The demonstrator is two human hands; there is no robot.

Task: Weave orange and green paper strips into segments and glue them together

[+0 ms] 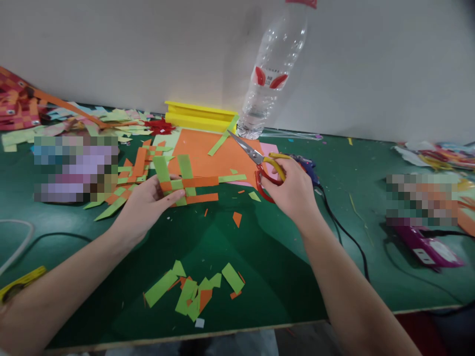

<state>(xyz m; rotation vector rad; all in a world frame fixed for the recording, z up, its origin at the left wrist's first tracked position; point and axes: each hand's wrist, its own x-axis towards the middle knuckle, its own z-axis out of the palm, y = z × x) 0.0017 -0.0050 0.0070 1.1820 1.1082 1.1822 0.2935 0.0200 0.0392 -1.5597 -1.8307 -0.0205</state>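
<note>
Head view: the left hand pinches a small woven paper piece between thumb and fingers, just above the green table and in front of an orange sheet. Loose green ends stick up from the weave and orange ends reach out to the right. The right hand grips the scissors by their red and yellow handles, with the blades pointing up and away from the weave, apart from it. Whether the blades are fully together is hard to tell at this angle. Cut scraps lie near the table's front edge. The step in hand looks like trimming strip ends, paused between cuts. A further cut would call for a steady left pinch, the blades turned toward a loose end, and fingertips kept clear.
</note>
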